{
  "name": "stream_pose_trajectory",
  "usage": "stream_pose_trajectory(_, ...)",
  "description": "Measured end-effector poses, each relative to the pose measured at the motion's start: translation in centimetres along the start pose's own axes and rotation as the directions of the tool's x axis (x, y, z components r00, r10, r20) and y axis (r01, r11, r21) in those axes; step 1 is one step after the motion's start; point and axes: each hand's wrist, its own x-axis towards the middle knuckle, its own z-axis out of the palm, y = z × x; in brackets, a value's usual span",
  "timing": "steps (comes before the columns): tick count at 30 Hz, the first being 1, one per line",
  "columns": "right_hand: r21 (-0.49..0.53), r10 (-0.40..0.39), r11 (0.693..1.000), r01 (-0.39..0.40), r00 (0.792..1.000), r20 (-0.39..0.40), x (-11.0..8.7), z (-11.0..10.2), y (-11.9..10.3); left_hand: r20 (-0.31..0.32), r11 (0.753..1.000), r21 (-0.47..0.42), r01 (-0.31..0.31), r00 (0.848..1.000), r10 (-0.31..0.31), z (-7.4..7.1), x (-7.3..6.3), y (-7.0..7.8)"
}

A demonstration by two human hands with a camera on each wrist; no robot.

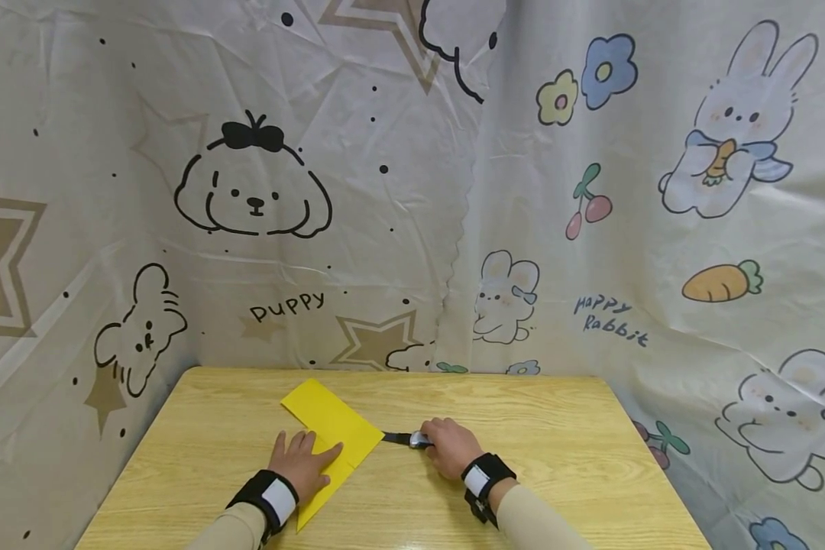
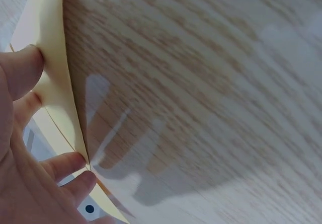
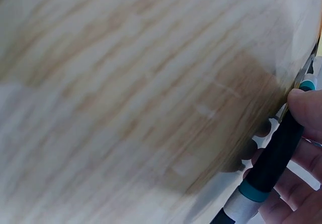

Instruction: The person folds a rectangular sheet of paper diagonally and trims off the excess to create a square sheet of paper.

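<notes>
A folded sheet of yellow paper (image 1: 337,416) lies on the wooden table in an angled shape. My left hand (image 1: 300,464) rests on its lower left part with the fingers spread; in the left wrist view the fingers touch the paper (image 2: 53,78), whose edge bows up a little. My right hand (image 1: 454,447) grips a utility knife (image 1: 419,440) with a dark blade. Its handle (image 3: 275,156) is black with teal rings and a silver part. The blade points left and meets the paper's right corner; whether it sits inside the fold I cannot tell.
The light wooden table (image 1: 557,428) reaches back to a pale curtain (image 1: 399,229) printed with cartoon animals, stars and flowers. Black straps with white patches wrap both wrists. The table's right edge lies beyond the right arm.
</notes>
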Motion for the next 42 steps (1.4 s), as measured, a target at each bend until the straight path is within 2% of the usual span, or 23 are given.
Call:
stream_pose_trajectory(6, 0.008, -0.007, 1.000, 0.007, 1.000, -0.007, 0.5, 0.2, -0.5, -0.019, 0.999, 0.016, -0.044, 0.999, 0.044, -0.3, -0.4, 0.2)
stream_pose_trajectory(14, -0.009, -0.009, 1.000, 0.009, 1.000, -0.009, 0.9, 0.6, -1.0, -0.021, 0.998, 0.010, -0.061, 0.998, 0.061, -0.7, -0.8, 0.4)
stream_pose_trajectory(22, -0.005, 0.010, 1.000, -0.010, 1.000, 0.019, 0.5, 0.4, -0.8, -0.016, 0.996, -0.015, -0.088, 0.996, 0.088, -0.9, -1.3, 0.3)
stream_pose_trajectory(30, 0.003, 0.003, 1.000, -0.003, 1.000, 0.014, 0.4, -0.3, -0.5, -0.018, 0.996, -0.012, -0.084, 0.996, 0.084, -0.6, -0.8, 0.2)
stream_pose_trajectory(42, 0.003, 0.008, 1.000, -0.008, 1.000, 0.016, 1.1, 0.4, -1.1, 0.007, 0.994, -0.029, -0.108, 0.994, 0.108, -0.4, -0.6, 0.3)
